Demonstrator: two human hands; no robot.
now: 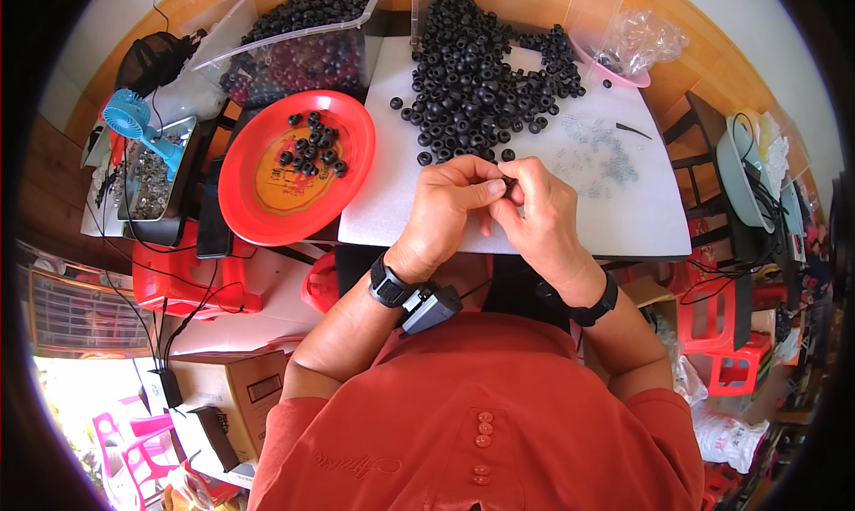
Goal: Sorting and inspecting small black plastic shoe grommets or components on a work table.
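A bare strip of the surface (378, 210) lies between the red plate (237, 171) and the left hand (445, 199), permitting passage. A second open lane follows the near edge, right of the right hand (545, 215). The heaped black beads (463, 79) obstruct travel straight ahead. Scattered transparent pieces (616, 166) and a slender dark item (633, 130) restrict low sweeps rightward. Behind the plate, a clear bin (303, 73) blocks access.
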